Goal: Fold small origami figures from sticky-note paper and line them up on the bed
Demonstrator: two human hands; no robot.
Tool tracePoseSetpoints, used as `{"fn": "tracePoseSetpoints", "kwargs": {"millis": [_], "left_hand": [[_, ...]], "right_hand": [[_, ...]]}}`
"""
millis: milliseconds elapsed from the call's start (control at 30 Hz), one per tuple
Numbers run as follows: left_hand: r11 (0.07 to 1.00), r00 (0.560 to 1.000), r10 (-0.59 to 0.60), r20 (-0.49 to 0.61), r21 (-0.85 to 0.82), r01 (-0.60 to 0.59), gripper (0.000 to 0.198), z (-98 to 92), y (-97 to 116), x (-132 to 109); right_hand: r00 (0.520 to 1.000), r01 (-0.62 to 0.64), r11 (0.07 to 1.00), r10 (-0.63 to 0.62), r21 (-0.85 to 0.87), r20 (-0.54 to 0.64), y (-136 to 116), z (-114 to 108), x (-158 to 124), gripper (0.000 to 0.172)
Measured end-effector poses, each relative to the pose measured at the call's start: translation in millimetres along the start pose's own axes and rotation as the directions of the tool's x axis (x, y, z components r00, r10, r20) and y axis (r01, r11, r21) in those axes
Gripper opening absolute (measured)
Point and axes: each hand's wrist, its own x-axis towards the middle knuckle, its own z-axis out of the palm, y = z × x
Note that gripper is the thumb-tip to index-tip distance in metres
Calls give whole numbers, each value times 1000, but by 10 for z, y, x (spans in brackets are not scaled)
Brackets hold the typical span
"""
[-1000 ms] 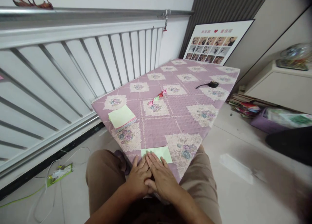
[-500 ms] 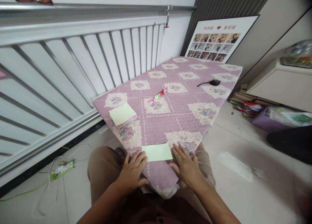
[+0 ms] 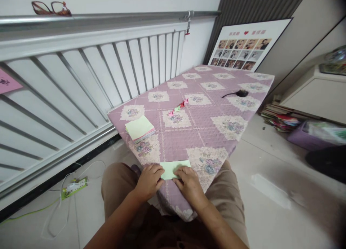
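Note:
A pale green sheet of paper (image 3: 169,170), folded to a rectangle, lies at the near corner of the cloth-covered table. My left hand (image 3: 149,180) grips its left end, fingers bent on top and thumb by the near corner. Over the right half of the sheet my right hand (image 3: 188,184) is curled, fingertips on the paper and thumb at its near edge. To the left is a stack of coloured paper (image 3: 140,127), light green on top. Farther back, several small folded paper pieces (image 3: 177,108) in pink, green and red form a slanting row.
A purple floral tablecloth (image 3: 175,144) covers the table. Toward its right edge lies a black object with a thin tail (image 3: 242,93). A white radiator (image 3: 129,68) runs along the left side, with glasses (image 3: 51,9) above. On the floor sits a power strip (image 3: 75,187).
My right hand has moved left onto the paper, and its fingers have curled. My left hand's flat fingers have bent at the sheet's left end. The camera view has shifted slightly.

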Motion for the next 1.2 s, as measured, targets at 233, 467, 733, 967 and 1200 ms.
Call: {"fn": "tracePoseSetpoints", "kwargs": {"millis": [233, 467, 733, 967, 1200], "left_hand": [[994, 997, 75, -22, 79, -73, 31, -28, 39, 8], [994, 996, 64, -59, 95, -59, 21, 37, 25, 36], [997, 993, -20, -120, -76, 11, 16, 104, 196, -127], [957, 952, -249, -175, -195, 215, 12, 165, 169, -101], [935, 928, -331, -173, -194, 298, 12, 167, 192, -69]], "right_hand": [[999, 32, 998, -34, -51, -29, -11, 9, -27, 7], [994, 92, 993, -96, -72, -51, -30, -2, -53, 10], [986, 152, 986, -156, -68, -66, 53, 17, -161, 13], [994, 84, 996, -86, -34, -61, 29, -37, -219, 9], [995, -59, 996, 54, -63, -81, -24, -52, -178, 21]]}}
